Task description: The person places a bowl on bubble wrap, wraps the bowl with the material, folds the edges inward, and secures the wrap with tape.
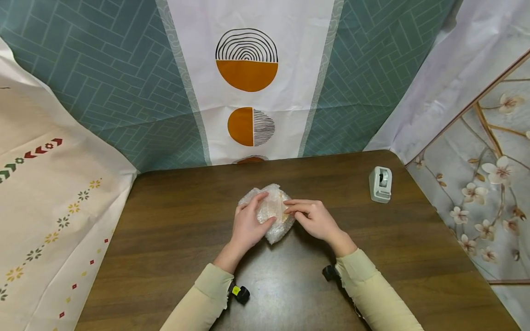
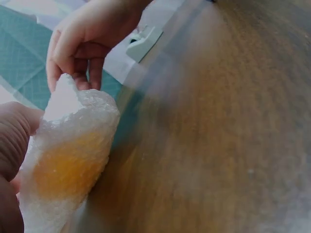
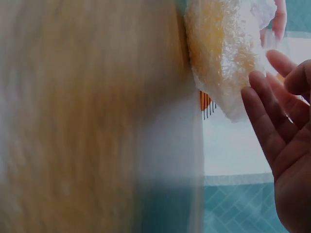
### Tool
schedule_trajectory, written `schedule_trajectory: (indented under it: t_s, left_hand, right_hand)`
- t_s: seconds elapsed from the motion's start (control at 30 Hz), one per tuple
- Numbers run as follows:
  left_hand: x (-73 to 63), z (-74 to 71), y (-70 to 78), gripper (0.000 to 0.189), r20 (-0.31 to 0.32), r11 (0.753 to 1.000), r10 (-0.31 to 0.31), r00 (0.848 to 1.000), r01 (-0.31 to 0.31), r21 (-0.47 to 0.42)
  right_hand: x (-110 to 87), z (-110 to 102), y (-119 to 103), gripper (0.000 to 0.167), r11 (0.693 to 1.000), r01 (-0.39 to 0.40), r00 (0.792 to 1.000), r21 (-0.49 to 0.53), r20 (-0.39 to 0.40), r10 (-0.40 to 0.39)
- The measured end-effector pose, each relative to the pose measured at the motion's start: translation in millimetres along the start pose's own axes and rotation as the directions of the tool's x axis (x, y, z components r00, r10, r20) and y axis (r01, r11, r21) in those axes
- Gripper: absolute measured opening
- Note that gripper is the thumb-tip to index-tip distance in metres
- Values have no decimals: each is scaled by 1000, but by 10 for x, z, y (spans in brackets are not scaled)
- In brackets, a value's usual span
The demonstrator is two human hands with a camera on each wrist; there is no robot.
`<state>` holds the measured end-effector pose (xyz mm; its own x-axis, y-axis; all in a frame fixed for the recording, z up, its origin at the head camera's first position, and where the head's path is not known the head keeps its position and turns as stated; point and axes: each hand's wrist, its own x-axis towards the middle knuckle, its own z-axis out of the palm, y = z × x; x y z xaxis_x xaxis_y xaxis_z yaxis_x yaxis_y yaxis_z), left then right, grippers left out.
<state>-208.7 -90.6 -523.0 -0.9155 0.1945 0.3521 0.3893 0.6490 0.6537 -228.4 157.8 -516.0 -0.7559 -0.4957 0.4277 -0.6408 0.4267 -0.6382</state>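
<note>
A bundle in clear bubble wrap (image 1: 271, 214) sits on the table in the middle of the head view. Something orange-yellow shows through the wrap (image 2: 73, 165) in the left wrist view; its kind is hidden. My left hand (image 1: 250, 223) holds the bundle from the left, with the thumb on the near side and the fingers over the far side. At the right edge of the wrap, my right hand (image 1: 314, 219) touches it with its fingertips. The right wrist view shows loosely bent fingers (image 3: 269, 104) beside the wrap (image 3: 226, 53), and I see no pinch there.
A white tape dispenser (image 1: 380, 185) stands toward the back right of the brown wooden table (image 1: 165, 239). Patterned cloths (image 1: 136, 82) hang behind the table and at both sides. Each forearm carries a small black camera (image 1: 241, 294) at the wrist.
</note>
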Motion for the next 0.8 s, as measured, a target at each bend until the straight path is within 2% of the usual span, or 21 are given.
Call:
schedule_trajectory:
  t_s: [0.17,0.3,0.5,0.7,0.8]
  left_hand:
    - [38,-44,-8,82,61,994,46,997,-51,95]
    - [76,-91,-9,70,165,964,80,983,-118,238]
    - [140,-149,-12,62,309,904,137,941,-246,350]
    - [236,-216,3,66,417,827,166,894,-356,435]
    - [271,-243,-3,71,468,817,145,872,-373,441]
  right_hand:
    - [-19,21,17,30,999,-34,999,7,-1,34]
    - [-29,21,36,30,998,-54,998,14,8,54]
    - [-41,0,38,29,996,-87,996,23,25,86]
    - [-44,-14,26,29,996,-86,996,21,32,86]
    - [-41,-15,32,29,997,-82,996,13,41,81]
